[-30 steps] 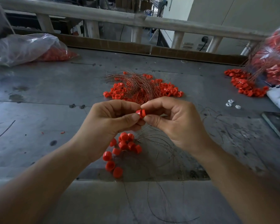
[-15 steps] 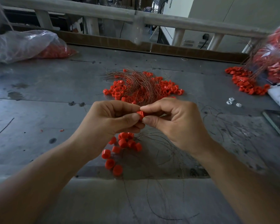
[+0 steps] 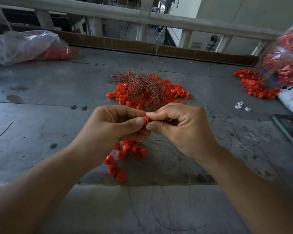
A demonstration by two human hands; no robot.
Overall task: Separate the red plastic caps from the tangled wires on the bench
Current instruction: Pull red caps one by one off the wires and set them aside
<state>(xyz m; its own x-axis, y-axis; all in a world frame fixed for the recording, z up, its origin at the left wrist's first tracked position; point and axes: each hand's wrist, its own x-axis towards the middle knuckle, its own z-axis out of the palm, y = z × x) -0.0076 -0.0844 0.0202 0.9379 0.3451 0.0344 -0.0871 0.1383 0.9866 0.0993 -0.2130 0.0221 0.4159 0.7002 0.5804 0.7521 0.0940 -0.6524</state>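
The red cap [image 3: 146,119] shows less than it did a second ago, and both hands have stayed in the middle of the frame. The grey worktop [image 3: 41,98] fills most of the view. A clear bag [image 3: 24,46] of red bits lies at the upper left, blurry. A second bag [image 3: 287,61] at the upper right is cut off by the edge. The left hand [image 3: 115,125] and right hand [image 3: 181,127] meet, fingers and thumbs clamped on the cap, which is mostly hidden between the fingertips. Behind them sits the pile of wires [image 3: 145,88] tangled with caps, its near edge hidden. Loose caps [image 3: 125,154] lie below the left hand, some hidden under it. Thin wires [image 3: 167,149] under the right hand are hard to see.
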